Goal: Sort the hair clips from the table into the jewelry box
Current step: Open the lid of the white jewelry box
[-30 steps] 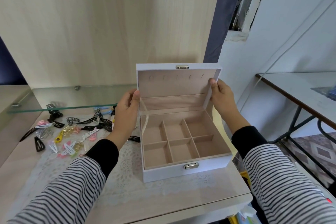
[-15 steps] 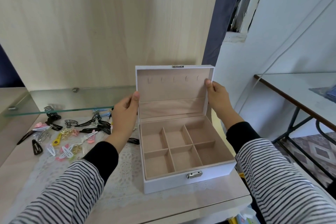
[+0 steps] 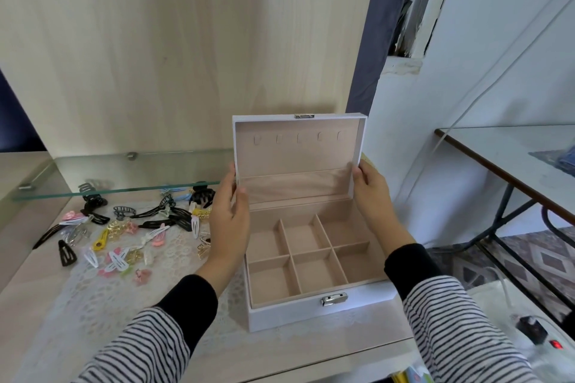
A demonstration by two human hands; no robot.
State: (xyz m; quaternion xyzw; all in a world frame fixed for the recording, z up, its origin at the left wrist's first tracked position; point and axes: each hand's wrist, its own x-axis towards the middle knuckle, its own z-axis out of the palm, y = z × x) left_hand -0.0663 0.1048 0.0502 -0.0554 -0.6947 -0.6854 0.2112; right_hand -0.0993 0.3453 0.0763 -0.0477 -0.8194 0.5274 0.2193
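Jewelry box (image 3: 311,317) open, nothing sorted yet.
Left hand (image 3: 230,221) and right hand (image 3: 370,196) pinch the upright lid (image 3: 295,152) by its side edges; released carelessly, it may drop shut. Hair clips (image 3: 124,233) lie heaped on the tabletop (image 3: 40,305) beside it.

The jewelry box (image 3: 317,317) stood near the table's (image 3: 46,305) right front corner, its six compartments reachable from above. Its upright lid (image 3: 298,152) walled off the back. The left hand (image 3: 228,227) and right hand (image 3: 371,196) held the lid by its side edges, blocking both flanks. The hair clips (image 3: 124,233) lay scattered toward the left back, the rearmost under a low glass shelf (image 3: 124,174) that barred reach from above. Open surface ran between the clips and the front edge.
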